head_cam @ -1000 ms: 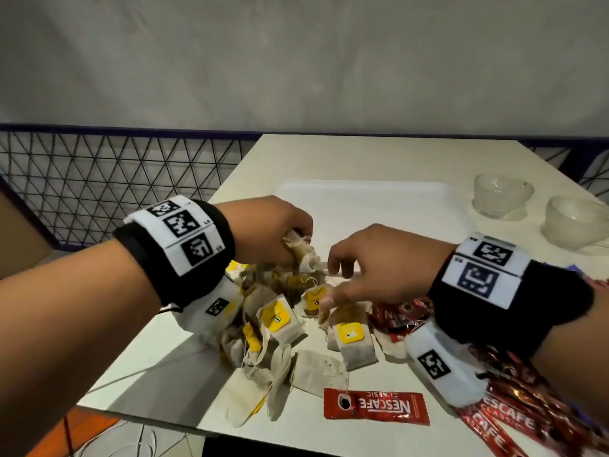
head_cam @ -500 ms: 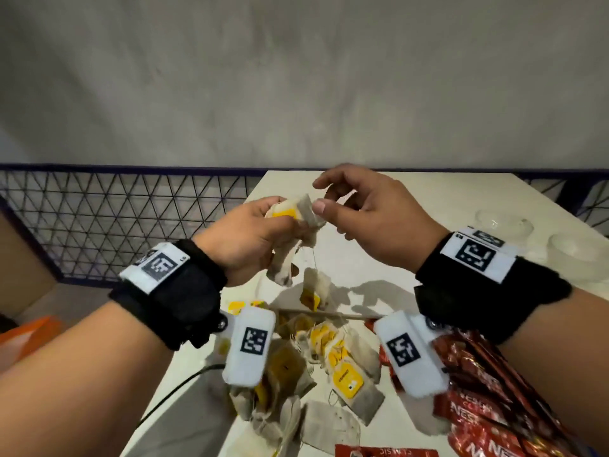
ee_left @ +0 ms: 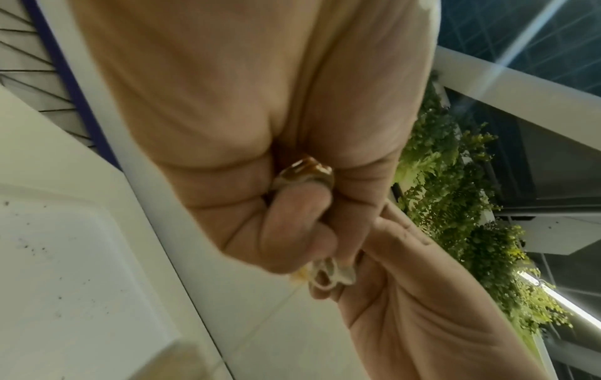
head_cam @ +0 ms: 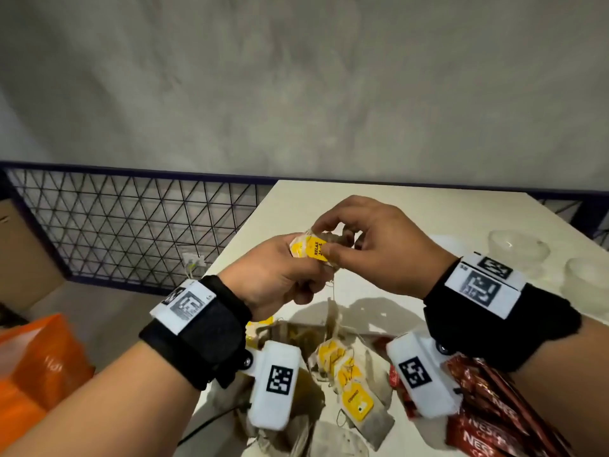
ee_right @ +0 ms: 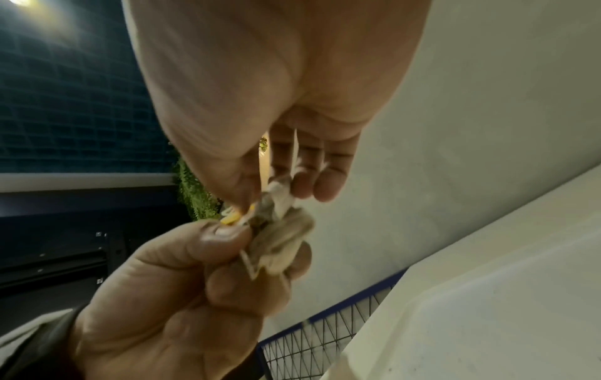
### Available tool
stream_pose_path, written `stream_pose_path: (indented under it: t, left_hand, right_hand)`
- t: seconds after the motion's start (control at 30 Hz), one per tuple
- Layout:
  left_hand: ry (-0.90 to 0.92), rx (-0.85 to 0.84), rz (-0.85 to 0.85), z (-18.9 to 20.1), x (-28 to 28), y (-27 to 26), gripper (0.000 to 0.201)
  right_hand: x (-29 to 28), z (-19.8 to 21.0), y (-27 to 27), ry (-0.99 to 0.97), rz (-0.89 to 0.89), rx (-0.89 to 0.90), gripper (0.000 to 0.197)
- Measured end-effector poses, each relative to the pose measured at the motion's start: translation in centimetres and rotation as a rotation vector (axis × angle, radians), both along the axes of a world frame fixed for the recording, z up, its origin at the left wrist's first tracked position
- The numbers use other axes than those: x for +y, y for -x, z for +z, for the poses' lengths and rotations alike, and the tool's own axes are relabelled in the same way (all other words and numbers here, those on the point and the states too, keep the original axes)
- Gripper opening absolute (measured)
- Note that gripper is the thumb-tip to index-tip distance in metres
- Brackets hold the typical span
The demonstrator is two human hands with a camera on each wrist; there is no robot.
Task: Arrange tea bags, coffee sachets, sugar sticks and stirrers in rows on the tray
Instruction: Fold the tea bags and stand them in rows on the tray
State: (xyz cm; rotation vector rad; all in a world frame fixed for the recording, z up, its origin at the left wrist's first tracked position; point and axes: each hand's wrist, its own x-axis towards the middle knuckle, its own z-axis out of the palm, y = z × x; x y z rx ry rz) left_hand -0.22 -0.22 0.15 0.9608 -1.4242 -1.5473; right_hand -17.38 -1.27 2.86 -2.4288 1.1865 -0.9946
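Tea bag bundle (head_cam: 313, 250) held up in the air above the table (head_cam: 412, 212), over the heap of tea bags (head_cam: 349, 384). Yellow tags facing up, one printed with dark letters; crumpled pale paper bunched behind them. A thin string (head_cam: 333, 291) hanging straight down from the bundle toward the heap, with one more bag dangling low on it.

Left hand (head_cam: 280, 275) clamped round the bundle from the left: fingers curled under, thumb laid on top of a yellow tag. In the left wrist view, same fist (ee_left: 260, 154) closed tight, a scrap of paper showing between the folded fingers. Right hand (head_cam: 379, 249) meeting it from the right, wrist raised, thumb and forefinger pinching the edge of a tag, the other fingers curled loosely above. In the right wrist view, right fingertips (ee_right: 305, 185) nipping crumpled paper and a strip of yellow just above the left thumb (ee_right: 224, 234). Both forearms lifted, angled inward, hands touching at the bundle.

Heap of tea bags lying on the table below the hands, yellow tags mixed with grey paper. Red coffee sachets (head_cam: 487, 413) just right of the heap, partly under the right wrist. Pale tray (ee_left: 65, 257) on the table beyond the heap, mostly hidden in the head view. Two glass bowls (head_cam: 517, 247) at the table's right side, well apart from the heap. Wire fence (head_cam: 131, 225) left of the table; orange bag (head_cam: 36, 364) on the floor below it.
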Motion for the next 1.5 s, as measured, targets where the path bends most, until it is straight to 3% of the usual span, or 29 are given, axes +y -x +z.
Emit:
stream_pose_path:
  t: [0.2, 0.43, 0.57, 0.7, 0.9, 1.03, 1.3, 1.37, 1.5]
  left_hand:
    - [-0.024, -0.081, -0.074, 0.7, 0.2, 0.3, 0.017]
    - [-0.004, 0.136, -0.041, 0.0, 0.0, 1.0, 0.013]
    - [-0.024, 0.153, 0.069, -0.4, 0.0, 1.8, 0.039]
    - [-0.017, 0.127, 0.026, -0.6, 0.3, 2.1, 0.049]
    - [-0.133, 0.253, 0.174, -0.5, 0.3, 1.6, 0.023]
    - [-0.093, 0.174, 0.247, -0.1, 0.2, 0.5, 0.009]
    - [0.293, -0.11, 0.2, 3.3, -0.6, -0.5, 0.021]
    - [0.311, -0.201, 0.238, 3.9, -0.6, -0.1, 0.01]
    - [0.279, -0.336, 0.307, 3.8, -1.5, -0.9, 0.011]
  right_hand:
    - [0.1, 0.1, 1.2, -0.126, 0.026, 0.086, 0.029]
    - [0.5, -0.4, 1.7, -0.336, 0.056, -0.224, 0.011]
    - [0.7, -1.2, 1.6, -0.449, 0.101, -0.406, 0.012]
    - [0.7, -2.0, 1.8, -0.468, 0.132, -0.445, 0.01]
    - [0.3, -1.7, 2.3, -0.447, 0.224, -0.737, 0.017]
    - [-0.5, 0.5, 3.0, -0.378, 0.263, -0.882, 0.016]
    - [-2.1, 1.5, 1.1, -0.381, 0.205, -0.674, 0.021]
    - [-2.8, 1.2, 0.2, -0.387, 0.194, -0.669, 0.021]
    - [-4.2, 0.7, -0.9, -0.46, 0.198, -0.544, 0.011]
